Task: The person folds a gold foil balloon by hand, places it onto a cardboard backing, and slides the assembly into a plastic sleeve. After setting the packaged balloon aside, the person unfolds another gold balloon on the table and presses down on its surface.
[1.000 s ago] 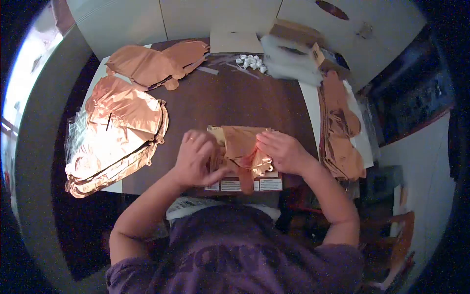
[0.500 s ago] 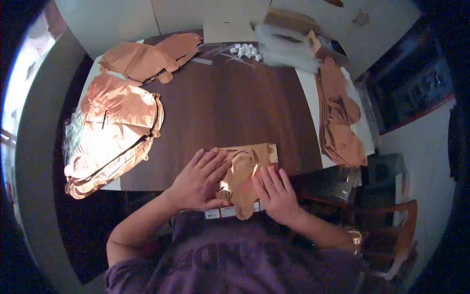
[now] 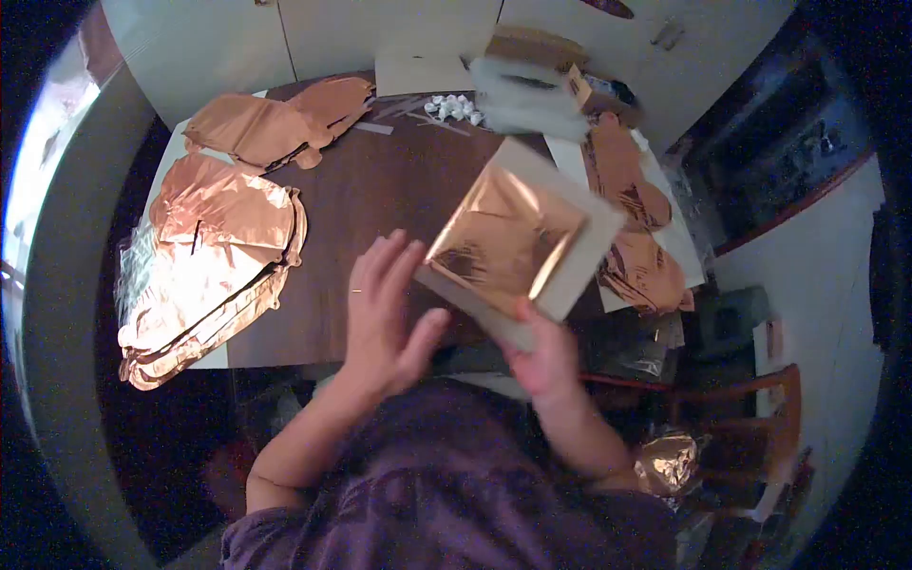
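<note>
My right hand grips the near corner of a pale card, thumb on top, and holds it tilted over the table. A copper-coloured foil balloon, folded into a shiny square, lies on that card. To the left, my left hand is slightly blurred, its fingers stretched and its thumb apart, with nothing in it; the fingertips come close to the card's left corner. Flat foil balloons lie stacked on the left of the table, with another flat foil balloon pile behind them.
More flat foil balloons lie along the right table edge. Small white pieces and clear strips sit at the back of the dark table, near a plastic bag. A wooden chair stands at the right.
The balloon, earlier flat under both hands with tabs sticking out, now shows as a folded square on the card. My right hand has lifted and turned it; my left has come off it.
</note>
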